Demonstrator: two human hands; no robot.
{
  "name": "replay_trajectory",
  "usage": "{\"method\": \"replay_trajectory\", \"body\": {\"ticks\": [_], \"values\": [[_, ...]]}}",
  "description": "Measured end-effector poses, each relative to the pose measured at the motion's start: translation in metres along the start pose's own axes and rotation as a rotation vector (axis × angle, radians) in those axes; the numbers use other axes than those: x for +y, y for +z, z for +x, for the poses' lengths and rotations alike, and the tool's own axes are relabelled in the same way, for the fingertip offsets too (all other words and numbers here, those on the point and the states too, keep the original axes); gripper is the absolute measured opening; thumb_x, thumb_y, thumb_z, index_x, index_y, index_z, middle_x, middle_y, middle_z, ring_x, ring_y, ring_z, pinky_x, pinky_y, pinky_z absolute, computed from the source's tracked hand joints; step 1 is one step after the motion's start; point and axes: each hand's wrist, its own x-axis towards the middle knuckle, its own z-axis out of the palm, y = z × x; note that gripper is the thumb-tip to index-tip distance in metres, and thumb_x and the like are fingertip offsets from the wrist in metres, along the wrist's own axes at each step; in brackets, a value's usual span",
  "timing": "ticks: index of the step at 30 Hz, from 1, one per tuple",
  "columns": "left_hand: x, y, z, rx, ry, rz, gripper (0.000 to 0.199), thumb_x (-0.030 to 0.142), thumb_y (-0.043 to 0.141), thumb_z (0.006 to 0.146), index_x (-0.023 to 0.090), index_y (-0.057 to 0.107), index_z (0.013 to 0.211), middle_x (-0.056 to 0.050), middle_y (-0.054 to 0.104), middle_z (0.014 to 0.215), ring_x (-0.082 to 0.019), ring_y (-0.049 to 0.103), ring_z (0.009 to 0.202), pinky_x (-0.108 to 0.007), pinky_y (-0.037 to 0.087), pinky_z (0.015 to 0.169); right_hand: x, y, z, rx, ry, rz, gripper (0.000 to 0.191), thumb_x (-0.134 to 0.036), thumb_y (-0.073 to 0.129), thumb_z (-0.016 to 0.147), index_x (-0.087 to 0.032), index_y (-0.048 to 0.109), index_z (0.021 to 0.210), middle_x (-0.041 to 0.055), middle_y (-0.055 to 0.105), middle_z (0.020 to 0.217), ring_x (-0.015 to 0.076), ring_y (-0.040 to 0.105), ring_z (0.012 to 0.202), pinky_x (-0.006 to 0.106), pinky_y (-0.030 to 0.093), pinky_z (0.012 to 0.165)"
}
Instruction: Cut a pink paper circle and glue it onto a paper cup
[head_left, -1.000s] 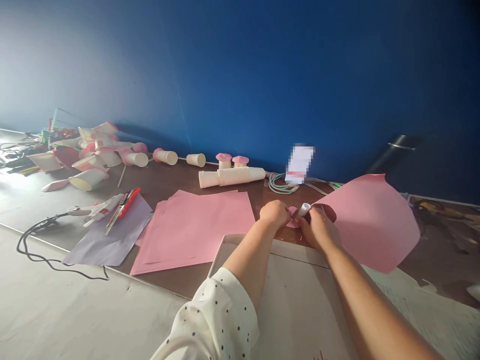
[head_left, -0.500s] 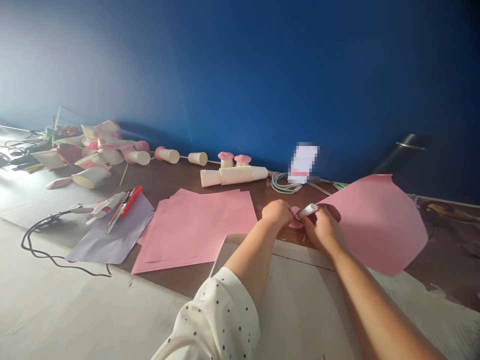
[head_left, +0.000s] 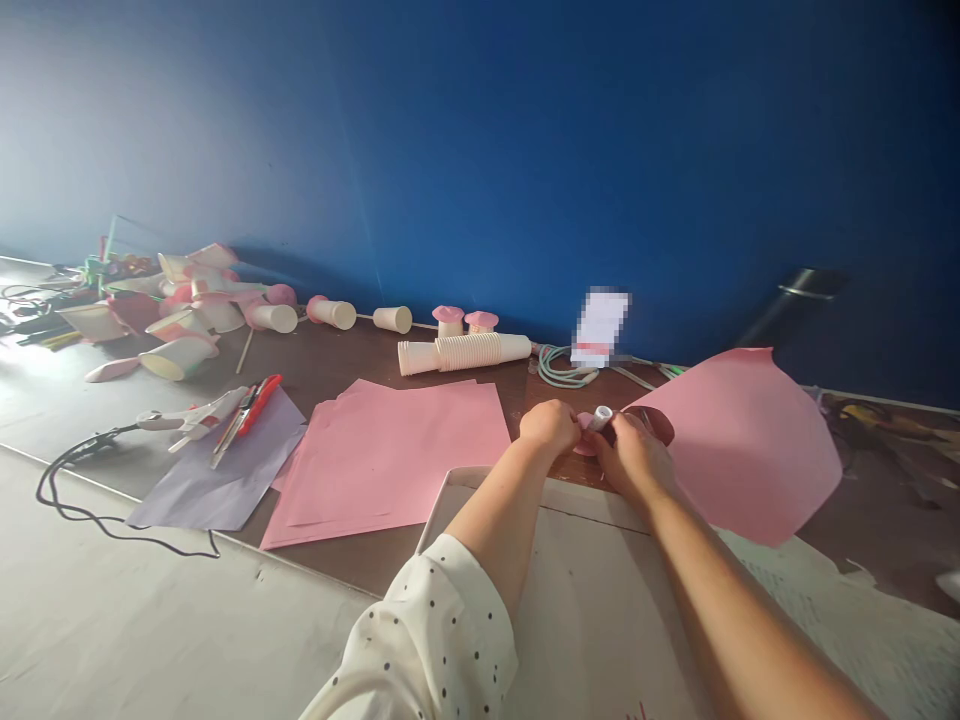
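Observation:
My left hand (head_left: 552, 428) is closed on the edge of a small pink paper piece (head_left: 585, 446), low over the brown table. In my right hand (head_left: 636, 455) is a short white tube (head_left: 602, 416) that looks like a glue stick, its round end tilted up and its other end against the pink paper. The fingertips of both hands are partly hidden. A large pink sheet (head_left: 742, 440) with a cut-out hole lies just right of my right hand. To the left of my left hand lies a stack of pink sheets (head_left: 405, 450).
Nested paper cups (head_left: 469, 352) lie along the blue wall, with two pink-topped cups (head_left: 448, 320) behind them. A coiled cable (head_left: 562, 368) sits by a blurred phone-like rectangle (head_left: 600, 328). At left are a red utility knife (head_left: 255, 405), a corded glue gun (head_left: 202, 415) and heaped cups (head_left: 180, 358).
My right hand has turned the white tube more upright, so its open round end faces me. My left hand keeps its hold on the small pink piece. The whole view has shifted slightly.

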Motion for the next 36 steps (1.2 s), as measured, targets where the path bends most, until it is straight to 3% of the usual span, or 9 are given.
{"method": "replay_trajectory", "body": {"ticks": [5, 11, 23, 36], "values": [[-0.002, 0.002, 0.002, 0.008, 0.009, 0.000, 0.024, 0.034, 0.058, 0.079, 0.026, 0.074, 0.094, -0.006, 0.072, 0.100, -0.022, 0.066, 0.093, -0.029, 0.050, 0.079, 0.003, 0.003, 0.000, 0.021, 0.036, 0.042, 0.030, -0.041, 0.045, 0.088, -0.018, 0.058, 0.101, 0.0116, 0.063, 0.110, 0.0276, 0.058, 0.100, 0.032, 0.038, 0.068], [-0.003, 0.004, 0.005, 0.005, 0.002, -0.005, 0.022, 0.032, 0.060, 0.076, 0.026, 0.074, 0.093, -0.005, 0.072, 0.101, -0.021, 0.065, 0.094, -0.027, 0.049, 0.079, 0.006, 0.004, 0.002, 0.103, 0.071, 0.155, 0.031, -0.044, 0.051, 0.085, -0.017, 0.060, 0.095, 0.0113, 0.064, 0.100, 0.0263, 0.059, 0.093, 0.031, 0.039, 0.068], [-0.001, 0.000, 0.001, 0.001, 0.000, -0.012, 0.021, 0.030, 0.060, 0.076, 0.026, 0.074, 0.091, -0.005, 0.073, 0.096, -0.021, 0.065, 0.092, -0.028, 0.049, 0.077, 0.011, 0.011, 0.004, 0.002, 0.037, 0.150, 0.031, -0.047, 0.053, 0.084, -0.018, 0.061, 0.092, 0.0103, 0.065, 0.094, 0.0249, 0.061, 0.084, 0.030, 0.038, 0.065], [0.000, 0.000, 0.000, -0.010, -0.004, -0.023, 0.025, 0.028, 0.059, 0.078, 0.027, 0.074, 0.097, -0.005, 0.073, 0.097, -0.021, 0.065, 0.092, -0.027, 0.049, 0.077, 0.006, 0.006, 0.003, -0.027, 0.064, 0.102, 0.033, -0.046, 0.053, 0.083, -0.022, 0.062, 0.103, 0.0084, 0.066, 0.101, 0.0267, 0.062, 0.090, 0.031, 0.037, 0.064]]}}
